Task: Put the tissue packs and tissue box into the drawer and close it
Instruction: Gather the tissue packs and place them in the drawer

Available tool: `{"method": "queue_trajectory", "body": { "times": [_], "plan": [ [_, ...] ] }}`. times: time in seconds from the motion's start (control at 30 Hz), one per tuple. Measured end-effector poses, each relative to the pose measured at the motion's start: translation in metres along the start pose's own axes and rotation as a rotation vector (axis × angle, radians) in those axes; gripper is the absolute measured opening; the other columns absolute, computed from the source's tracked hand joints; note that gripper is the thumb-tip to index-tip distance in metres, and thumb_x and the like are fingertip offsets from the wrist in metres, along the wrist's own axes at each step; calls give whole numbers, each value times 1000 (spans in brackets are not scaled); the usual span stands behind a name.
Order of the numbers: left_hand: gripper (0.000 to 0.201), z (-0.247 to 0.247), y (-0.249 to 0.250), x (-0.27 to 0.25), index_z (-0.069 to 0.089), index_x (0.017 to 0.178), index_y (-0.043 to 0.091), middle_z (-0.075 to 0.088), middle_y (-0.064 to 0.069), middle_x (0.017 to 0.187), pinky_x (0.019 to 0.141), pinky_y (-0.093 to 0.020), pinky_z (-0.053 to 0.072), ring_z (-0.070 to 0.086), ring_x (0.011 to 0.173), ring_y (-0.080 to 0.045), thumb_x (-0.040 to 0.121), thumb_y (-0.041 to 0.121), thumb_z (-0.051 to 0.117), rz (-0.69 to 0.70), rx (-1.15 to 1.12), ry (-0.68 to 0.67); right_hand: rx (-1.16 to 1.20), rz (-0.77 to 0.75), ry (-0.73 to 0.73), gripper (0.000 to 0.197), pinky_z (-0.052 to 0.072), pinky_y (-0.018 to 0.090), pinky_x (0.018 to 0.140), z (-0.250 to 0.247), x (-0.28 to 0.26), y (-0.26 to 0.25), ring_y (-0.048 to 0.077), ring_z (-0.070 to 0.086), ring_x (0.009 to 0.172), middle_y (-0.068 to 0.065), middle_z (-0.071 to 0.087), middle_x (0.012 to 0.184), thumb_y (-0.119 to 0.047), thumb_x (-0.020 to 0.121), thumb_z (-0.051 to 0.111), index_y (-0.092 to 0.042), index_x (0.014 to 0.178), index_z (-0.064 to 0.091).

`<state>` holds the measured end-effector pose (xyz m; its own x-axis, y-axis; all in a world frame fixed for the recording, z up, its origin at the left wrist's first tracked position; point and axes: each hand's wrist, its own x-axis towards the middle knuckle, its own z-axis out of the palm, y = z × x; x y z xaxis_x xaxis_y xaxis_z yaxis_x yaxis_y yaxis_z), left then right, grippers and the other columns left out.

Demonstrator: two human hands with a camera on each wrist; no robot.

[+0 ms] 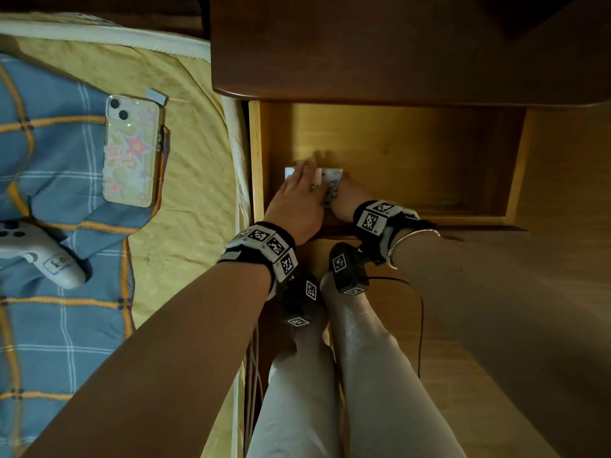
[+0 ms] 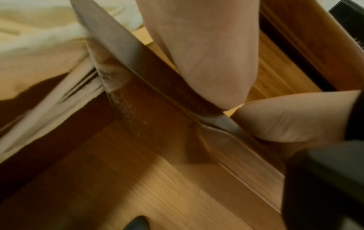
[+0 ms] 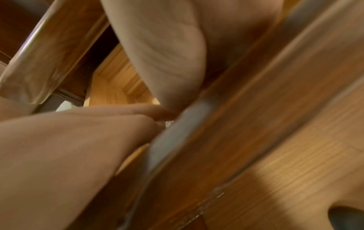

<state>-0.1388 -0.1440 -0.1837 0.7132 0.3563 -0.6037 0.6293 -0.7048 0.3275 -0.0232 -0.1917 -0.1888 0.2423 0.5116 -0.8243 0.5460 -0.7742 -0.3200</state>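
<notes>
**Wooden drawer, open, one tissue pack inside**

Wood drawer (image 1: pixel 396 153) stands pulled out under the nightstand top. We see a white tissue pack (image 1: pixel 327 186) in its near-left corner. Left hand (image 1: pixel 297 200) lies flat over it, fingers straight. Right hand (image 1: pixel 347 196) touches its right edge; we cannot tell its grip. Phone (image 1: pixel 132 150) lies on the bed (image 1: pixel 185 180).
</notes>
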Motion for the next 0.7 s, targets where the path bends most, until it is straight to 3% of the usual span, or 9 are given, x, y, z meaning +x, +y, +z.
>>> {"method": "queue_trajectory", "body": {
  "times": [0.13,0.27,0.33,0.43,0.53,0.63,0.7],
  "plan": [
    [57,-5,-8,-4,21,153,5,-8,-15,163,120,-41,11,-7,151,-30,101,28,31,-87,-3,-34,14,-47,-75,33,47,37,94,5,4,-14,31,58,112,17,59,128,-13,98,41,-7,129,52],
    [60,-6,-11,-4,14,152,-1,-12,-19,162,120,-43,12,-8,150,-33,102,28,29,-123,49,-91,26,-118,-114,38,39,39,108,13,8,-17,33,49,126,18,51,137,-7,98,39,-3,136,44],
    [62,-7,-10,-3,12,153,-2,-14,-20,161,120,-44,12,-9,150,-33,102,28,29,-123,57,-108,29,-143,-130,38,38,36,108,9,2,-20,31,49,126,18,52,137,-4,99,36,-4,136,45],
    [62,-7,-9,-2,12,152,-2,-14,-19,161,120,-45,11,-10,150,-33,101,27,31,-134,47,-117,109,-117,-146,40,36,25,100,2,-1,-16,30,48,127,18,51,138,1,98,36,-1,137,42],
    [63,-6,-8,-1,13,153,-1,-15,-18,161,120,-45,11,-11,150,-33,101,28,33,-138,49,-118,152,-127,-150,41,37,29,101,-2,-5,-14,30,47,129,18,51,137,-1,98,39,-2,138,41],
    [65,-6,-8,-1,11,153,0,-15,-17,161,119,-45,12,-10,150,-33,101,30,34,-146,72,-114,155,-162,-134,44,36,25,101,5,0,-16,26,47,129,14,51,138,-4,96,43,-9,140,40],
    [65,-4,-8,-3,8,154,2,-14,-16,162,119,-45,13,-9,150,-35,101,30,33,-154,78,-92,149,-147,-128,42,38,29,105,7,-2,-17,27,48,129,14,51,137,-9,97,42,-11,139,41]
  ]
}}
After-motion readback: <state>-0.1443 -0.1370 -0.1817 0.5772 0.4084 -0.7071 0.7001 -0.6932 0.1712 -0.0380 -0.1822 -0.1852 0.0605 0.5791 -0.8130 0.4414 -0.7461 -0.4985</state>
